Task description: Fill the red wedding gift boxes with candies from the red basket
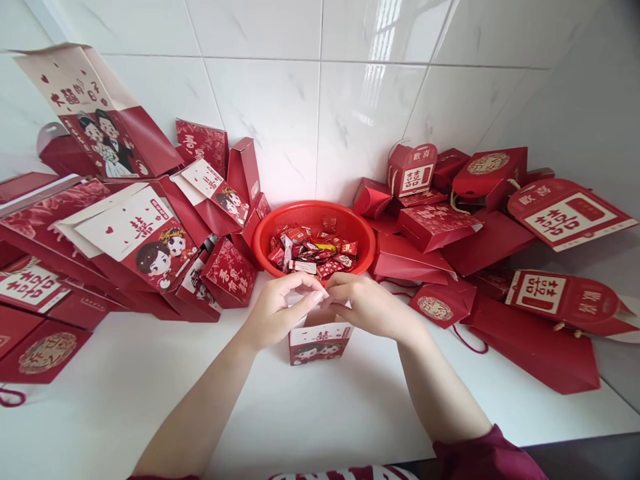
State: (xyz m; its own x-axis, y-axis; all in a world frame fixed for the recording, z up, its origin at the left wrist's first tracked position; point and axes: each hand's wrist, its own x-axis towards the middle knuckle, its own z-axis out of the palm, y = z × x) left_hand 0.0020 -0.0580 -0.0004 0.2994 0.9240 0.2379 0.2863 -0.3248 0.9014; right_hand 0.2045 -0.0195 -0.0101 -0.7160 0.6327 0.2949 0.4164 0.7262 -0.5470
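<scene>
A small red and white gift box (pixel 318 345) with a cartoon couple on its front stands upright on the white table (pixel 310 413), straight in front of me. My left hand (pixel 280 310) and my right hand (pixel 363 303) meet over its top, fingers curled and pinching the box's upper flaps. The top of the box is hidden under my fingers. Just behind it sits a round red plastic basket (pixel 314 215) with several wrapped red candies (pixel 313 252) inside.
Flat and folded red gift boxes (pixel 145 240) are piled along the left by the tiled wall. More red boxes and bags with cord handles (pixel 500 220) are heaped at the right. The table's front edge runs near my arms.
</scene>
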